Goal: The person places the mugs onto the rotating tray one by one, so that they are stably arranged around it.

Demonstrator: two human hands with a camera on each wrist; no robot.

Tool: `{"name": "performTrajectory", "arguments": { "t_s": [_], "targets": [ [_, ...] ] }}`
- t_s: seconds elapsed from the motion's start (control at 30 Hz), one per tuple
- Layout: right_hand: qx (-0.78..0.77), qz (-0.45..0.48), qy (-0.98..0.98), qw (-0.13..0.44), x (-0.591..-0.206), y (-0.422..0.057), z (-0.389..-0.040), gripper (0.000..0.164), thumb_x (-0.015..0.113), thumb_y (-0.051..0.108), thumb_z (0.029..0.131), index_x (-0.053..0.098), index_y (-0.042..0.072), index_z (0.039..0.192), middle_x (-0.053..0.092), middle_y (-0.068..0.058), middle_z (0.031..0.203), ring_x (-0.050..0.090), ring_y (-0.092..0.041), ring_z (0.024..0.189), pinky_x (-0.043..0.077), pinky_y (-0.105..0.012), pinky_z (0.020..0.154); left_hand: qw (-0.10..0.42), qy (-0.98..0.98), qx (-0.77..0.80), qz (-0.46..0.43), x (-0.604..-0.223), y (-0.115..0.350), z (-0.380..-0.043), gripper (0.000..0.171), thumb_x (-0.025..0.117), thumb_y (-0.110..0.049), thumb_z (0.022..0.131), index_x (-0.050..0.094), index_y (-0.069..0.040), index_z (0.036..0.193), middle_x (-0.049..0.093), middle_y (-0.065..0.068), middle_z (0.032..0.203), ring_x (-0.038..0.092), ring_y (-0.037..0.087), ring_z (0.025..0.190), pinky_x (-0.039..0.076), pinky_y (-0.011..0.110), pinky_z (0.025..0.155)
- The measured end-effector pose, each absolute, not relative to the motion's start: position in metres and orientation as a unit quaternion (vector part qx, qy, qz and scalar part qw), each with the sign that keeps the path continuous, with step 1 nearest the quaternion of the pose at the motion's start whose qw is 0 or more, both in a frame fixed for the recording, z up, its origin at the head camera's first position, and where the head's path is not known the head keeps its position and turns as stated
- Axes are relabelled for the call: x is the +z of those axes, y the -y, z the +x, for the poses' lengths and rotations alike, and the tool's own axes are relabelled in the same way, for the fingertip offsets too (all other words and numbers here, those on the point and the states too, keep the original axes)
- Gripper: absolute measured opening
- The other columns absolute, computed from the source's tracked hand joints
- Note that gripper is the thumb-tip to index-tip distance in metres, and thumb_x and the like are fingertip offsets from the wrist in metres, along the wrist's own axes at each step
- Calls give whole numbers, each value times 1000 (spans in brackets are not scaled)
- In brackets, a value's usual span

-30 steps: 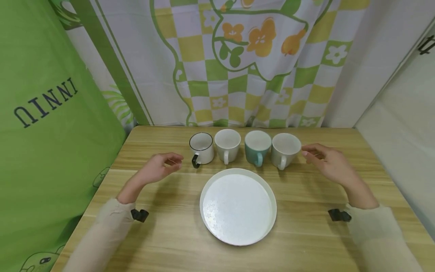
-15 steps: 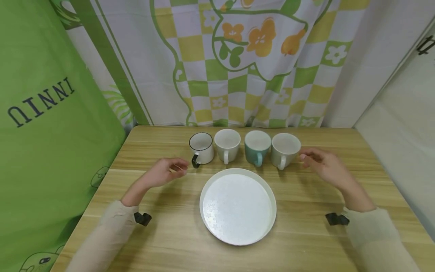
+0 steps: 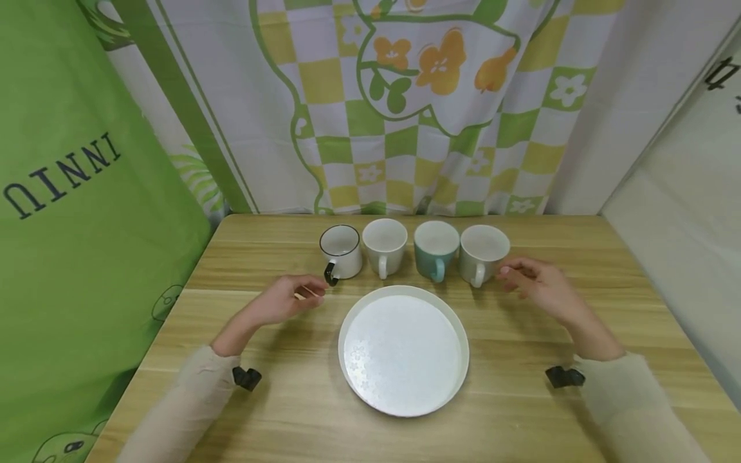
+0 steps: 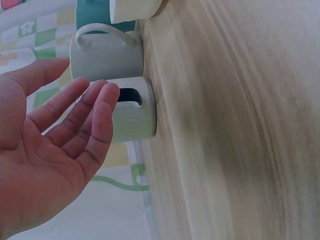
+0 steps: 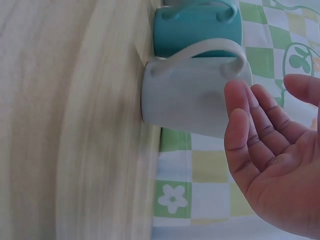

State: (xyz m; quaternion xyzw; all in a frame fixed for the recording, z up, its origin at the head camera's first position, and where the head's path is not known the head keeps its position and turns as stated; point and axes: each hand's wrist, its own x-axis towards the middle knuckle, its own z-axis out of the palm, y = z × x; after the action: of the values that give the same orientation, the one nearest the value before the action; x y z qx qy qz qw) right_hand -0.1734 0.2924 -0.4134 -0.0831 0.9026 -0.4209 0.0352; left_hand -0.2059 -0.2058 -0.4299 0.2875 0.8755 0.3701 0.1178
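Along the back of the table stands a row of upright mugs. At its left end is a white mug with a dark rim and black handle [image 3: 341, 253]. Beside it are a plain white mug [image 3: 384, 247], a teal mug [image 3: 437, 251] and a pale grey-white mug [image 3: 484, 254] at the right end. My left hand [image 3: 286, 299] hovers just in front of the black handle, fingers loosely bent and holding nothing. My right hand [image 3: 538, 286] is close to the right-end mug's side, fingers relaxed, palm facing inward. In front of the row lies a round white tray [image 3: 462, 360].
The wooden table [image 3: 509, 418] meets a checked, flowered curtain [image 3: 440, 148] at the back. A green cloth [image 3: 87, 257] hangs on the left, a pale panel [image 3: 683, 193] on the right. Small black devices sit at both sleeve cuffs.
Both hands have moved inward: the left one rightward and slightly nearer to me, toward the black-handled mug, the right one leftward toward the right-end mug. Mugs and tray stay in place.
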Motion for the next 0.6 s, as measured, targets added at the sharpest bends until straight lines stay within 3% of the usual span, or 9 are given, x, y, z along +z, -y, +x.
{"name": "performTrajectory", "arguments": {
  "t_s": [0.17,0.4,0.6],
  "targets": [
    [-441,-82,-893,41,-416,-289,-173,42,48,37,106,63,2,122,70,-17,112,69,-10,88,58,-33,69,110,-859,391,310,-438,204,-207,27,65,-8,97,66,5,121,72,21,114,70,28,101,57,29,87],
    [-487,-63,-869,55,-422,-286,-174,42,50,37,105,61,1,123,68,18,97,69,-11,87,58,-34,69,129,-842,420,313,-444,201,-205,28,62,1,95,64,7,122,73,18,112,70,31,103,58,27,86],
    [-511,-57,-855,62,-422,-283,-174,40,48,33,106,57,-1,126,65,25,95,69,-9,86,56,-32,68,157,-831,438,305,-445,198,-200,32,62,3,94,62,8,126,70,21,118,69,34,107,57,25,86]
  ]
}}
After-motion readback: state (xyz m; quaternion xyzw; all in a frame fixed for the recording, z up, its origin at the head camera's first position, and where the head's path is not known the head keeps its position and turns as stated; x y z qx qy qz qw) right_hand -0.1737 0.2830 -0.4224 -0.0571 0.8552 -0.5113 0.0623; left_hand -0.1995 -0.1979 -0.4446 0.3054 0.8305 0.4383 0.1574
